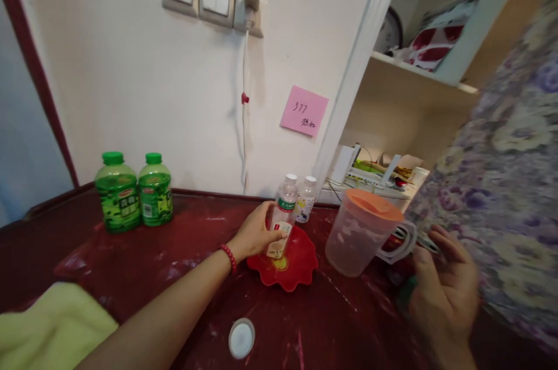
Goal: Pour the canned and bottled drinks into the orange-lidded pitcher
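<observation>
My left hand (256,236), with a red bead bracelet (228,258) at the wrist, is closed around a clear plastic bottle (279,242) with a white cap and a green and white label. The bottle's base meets a red wavy-edged plate (291,284). Behind it stands a second clear bottle (306,201), also white-capped. To the right, a translucent pitcher (349,242) with an orange lid stands on the table. My right hand (449,288) is just beyond the pitcher's handle, its fingers curled around a small shiny greyish thing that is too blurred to name.
Two green-capped bottles (117,196) of green drink stand at the left by the wall. A yellow cloth (52,326) lies at the front left, and a small round white lid (241,340) at the front. A flowered curtain (514,184) hangs at the right, beside shelves (422,71).
</observation>
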{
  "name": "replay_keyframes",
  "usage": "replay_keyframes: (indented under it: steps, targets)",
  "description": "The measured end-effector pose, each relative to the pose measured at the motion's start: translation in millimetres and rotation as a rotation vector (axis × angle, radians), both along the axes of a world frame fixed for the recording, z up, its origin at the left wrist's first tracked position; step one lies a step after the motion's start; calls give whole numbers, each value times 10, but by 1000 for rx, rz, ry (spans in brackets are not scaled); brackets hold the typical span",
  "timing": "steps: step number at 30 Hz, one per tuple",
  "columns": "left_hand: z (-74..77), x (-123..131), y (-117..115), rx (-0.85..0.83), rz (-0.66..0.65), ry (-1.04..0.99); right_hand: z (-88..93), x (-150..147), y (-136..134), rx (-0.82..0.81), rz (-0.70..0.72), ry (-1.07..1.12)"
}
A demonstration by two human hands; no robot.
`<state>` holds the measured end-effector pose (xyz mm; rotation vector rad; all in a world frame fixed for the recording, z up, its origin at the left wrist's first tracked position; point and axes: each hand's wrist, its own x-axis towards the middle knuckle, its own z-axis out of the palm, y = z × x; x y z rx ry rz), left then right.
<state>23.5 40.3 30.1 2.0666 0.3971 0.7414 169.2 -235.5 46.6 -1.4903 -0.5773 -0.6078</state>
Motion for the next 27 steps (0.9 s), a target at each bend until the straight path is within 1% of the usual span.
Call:
replay_keyframes:
  steps: [1,2,4,6,7,8,10,12,14,16,18,19,20,21,24,25,27]
  targets:
    - [-6,4,-2,3,10,2,57,-129,14,-60,66,-26]
    - [-15,8,-2,7,15,3,102,-261,47,-155,151,-45]
    - [-38,17,5,2,14,-4,149,-531,166,-402,407,-119]
    - [-59,23,14,-5,8,-13,131,-789,339,-658,722,-190]
    - [-65,23,16,-8,7,-15,102,-907,435,-804,844,-199]
    - [-67,22,15,-9,7,-16,65,-1013,532,-957,910,-198]
    - [-53,14,5,-8,8,-13,-18,-1186,717,-1233,937,-228]
    - [-25,1,-12,-15,15,-1,-93,-1312,876,-1438,942,-289]
    - [2,-11,-30,-18,25,6,-147,-1400,998,-1590,950,-329]
    - [14,-20,-38,-21,26,4,-182,-1457,1074,-1688,943,-327]
    - [9,-24,-36,-23,23,-1,-196,-1475,1097,-1709,931,-294]
    - [1,-23,-30,-23,23,-3,-190,-1466,1089,-1673,933,-263]
    - [-10,-20,-23,-22,22,-6,-170,-1443,1072,-1597,950,-223]
    - [-22,-15,-15,-18,26,-9,-135,-1405,1048,-1479,976,-182]
    - [-59,7,11,-13,29,-12,63,-1210,975,-1013,1033,-62]
    - [-71,15,19,-21,25,-15,151,-1123,962,-881,1034,-20]
    - [-90,23,30,-36,7,-32,328,-926,967,-671,1022,79]
